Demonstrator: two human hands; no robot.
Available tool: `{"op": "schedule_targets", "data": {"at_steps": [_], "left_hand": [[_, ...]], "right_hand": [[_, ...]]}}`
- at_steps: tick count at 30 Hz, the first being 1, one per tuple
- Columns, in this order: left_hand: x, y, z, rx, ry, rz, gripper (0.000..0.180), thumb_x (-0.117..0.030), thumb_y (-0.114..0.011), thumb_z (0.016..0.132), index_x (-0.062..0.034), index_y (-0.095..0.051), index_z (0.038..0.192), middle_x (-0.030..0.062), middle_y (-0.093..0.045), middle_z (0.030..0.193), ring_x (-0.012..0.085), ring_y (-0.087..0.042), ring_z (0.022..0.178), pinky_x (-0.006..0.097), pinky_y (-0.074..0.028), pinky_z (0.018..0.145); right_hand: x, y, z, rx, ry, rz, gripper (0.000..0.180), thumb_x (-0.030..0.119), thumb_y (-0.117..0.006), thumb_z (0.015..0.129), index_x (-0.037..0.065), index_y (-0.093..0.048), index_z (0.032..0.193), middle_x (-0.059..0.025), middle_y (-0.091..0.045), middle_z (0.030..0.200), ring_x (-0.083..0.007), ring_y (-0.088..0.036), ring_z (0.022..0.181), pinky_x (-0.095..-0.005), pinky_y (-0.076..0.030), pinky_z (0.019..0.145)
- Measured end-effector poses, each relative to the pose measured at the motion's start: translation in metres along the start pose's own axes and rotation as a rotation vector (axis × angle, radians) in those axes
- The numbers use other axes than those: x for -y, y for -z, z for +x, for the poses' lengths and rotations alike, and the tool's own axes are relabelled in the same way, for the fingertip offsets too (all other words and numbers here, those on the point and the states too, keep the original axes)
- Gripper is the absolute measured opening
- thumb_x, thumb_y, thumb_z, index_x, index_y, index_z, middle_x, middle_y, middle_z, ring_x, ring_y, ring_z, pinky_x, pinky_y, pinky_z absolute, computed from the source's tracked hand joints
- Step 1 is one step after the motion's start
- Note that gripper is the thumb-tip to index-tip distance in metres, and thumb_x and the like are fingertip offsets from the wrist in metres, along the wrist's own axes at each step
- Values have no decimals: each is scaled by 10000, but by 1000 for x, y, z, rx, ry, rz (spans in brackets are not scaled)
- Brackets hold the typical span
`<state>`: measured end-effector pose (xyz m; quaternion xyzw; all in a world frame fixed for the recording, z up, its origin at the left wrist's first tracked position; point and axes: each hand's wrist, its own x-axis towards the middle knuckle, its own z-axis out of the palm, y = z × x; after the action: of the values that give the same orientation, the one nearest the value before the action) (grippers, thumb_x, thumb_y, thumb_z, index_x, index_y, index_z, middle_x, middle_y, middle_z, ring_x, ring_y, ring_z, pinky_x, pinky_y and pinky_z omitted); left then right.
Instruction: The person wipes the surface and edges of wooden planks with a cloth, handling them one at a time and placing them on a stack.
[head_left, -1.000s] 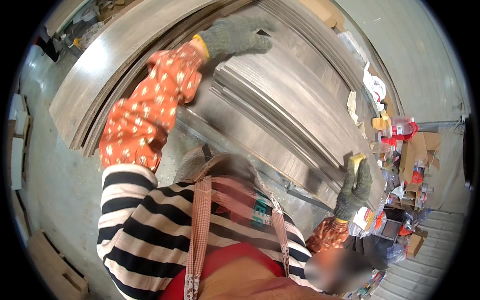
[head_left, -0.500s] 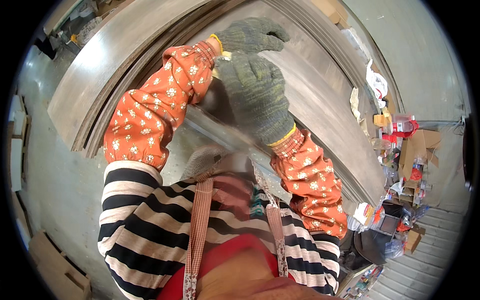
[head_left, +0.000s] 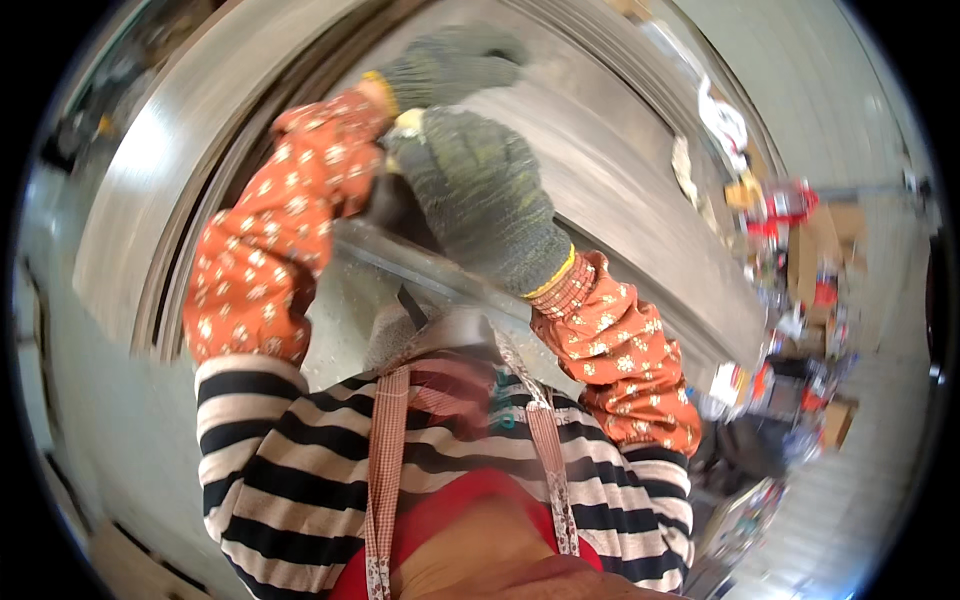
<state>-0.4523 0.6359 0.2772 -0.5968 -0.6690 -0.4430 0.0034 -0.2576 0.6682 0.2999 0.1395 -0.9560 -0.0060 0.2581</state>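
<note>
My left hand (head_left: 455, 66), in a dark grey-green knit glove with a yellow cuff edge, reaches over grey-brown boards, its fingers stretched to the right and partly blurred. Just nearer, my right hand (head_left: 480, 190) wears a matching glove. Its back faces up and its fingers bend under, out of sight. A dark, blurred shape (head_left: 393, 205) shows beside its left edge; I cannot tell what it is. Beneath both hands lies a grey-brown board surface (head_left: 600, 190) with a wood-like grain. Orange flowered sleeves (head_left: 270, 240) cover both forearms.
Stacked long boards (head_left: 125, 240) stand at the left, with more layered board edges on the right. A pale metal-like bar (head_left: 430, 270) runs before my body. Further right are cardboard boxes (head_left: 815, 250), a red container (head_left: 790, 205), a white cloth (head_left: 722, 118) and mixed clutter.
Both hands have shifted left and slightly down in the picture, close together as before. The whole view has turned a little, and the surroundings are more blurred.
</note>
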Motion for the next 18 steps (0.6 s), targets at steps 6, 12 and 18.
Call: {"op": "schedule_targets", "data": {"at_steps": [6,12,18], "left_hand": [[10,12,-5,55,-44,117,293,-191,-596,902,-58,-622,1162,89,-612,1174,227,-560,1104,320,-439,959],[-2,16,2,135,-194,126,289,-136,-593,899,-17,-605,1162,98,-602,1174,238,-551,1114,311,-421,969],[-22,12,5,181,74,81,259,-113,-575,908,-53,-613,1157,98,-607,1202,271,-548,1132,352,-430,973]], "right_hand": [[-45,77,-169,84,-271,-314,564,189,-660,776,103,-489,1307,-163,-534,1254,-340,-525,1131,-437,-404,962],[-74,153,-358,-67,-1028,-660,408,116,-608,884,53,-534,1281,-129,-600,1203,-300,-555,1102,-418,-415,965],[-33,98,-182,-239,-488,-325,334,130,-614,795,135,-598,1128,-126,-588,1085,-318,-574,996,-448,-454,870]]}}
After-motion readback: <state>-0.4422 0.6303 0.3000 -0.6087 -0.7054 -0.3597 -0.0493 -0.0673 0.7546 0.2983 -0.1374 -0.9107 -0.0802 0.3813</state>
